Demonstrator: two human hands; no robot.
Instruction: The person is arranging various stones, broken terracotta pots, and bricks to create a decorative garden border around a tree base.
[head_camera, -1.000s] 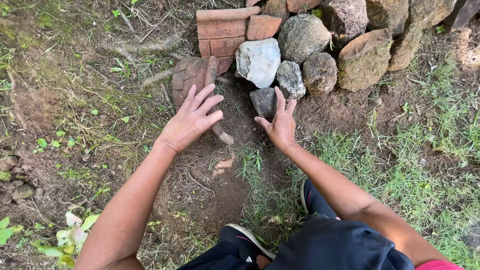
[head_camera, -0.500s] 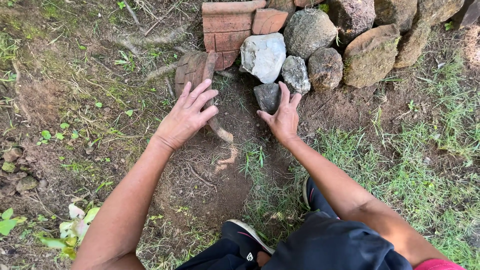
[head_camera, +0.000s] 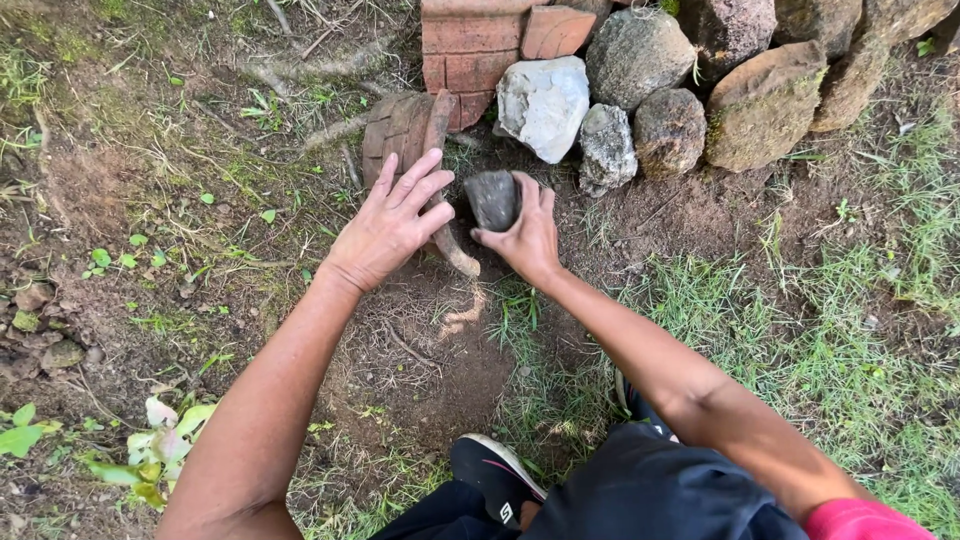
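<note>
My right hand grips a small dark grey stone low over bare soil, just in front of a row of rocks. My left hand is spread flat with its fingers apart, hovering right beside the stone and holding nothing. A brown curved tile piece lies just beyond my left fingers. A pale root runs along the soil under my hands.
Behind the hands stand red bricks, a whitish rock, a small grey rock and several larger brown rocks. Grass covers the right side; my shoe and dark-clothed knees are at the bottom.
My right hand has closed around the dark stone and drawn it slightly left toward my left hand. The view has shifted a little so the rock row sits higher.
</note>
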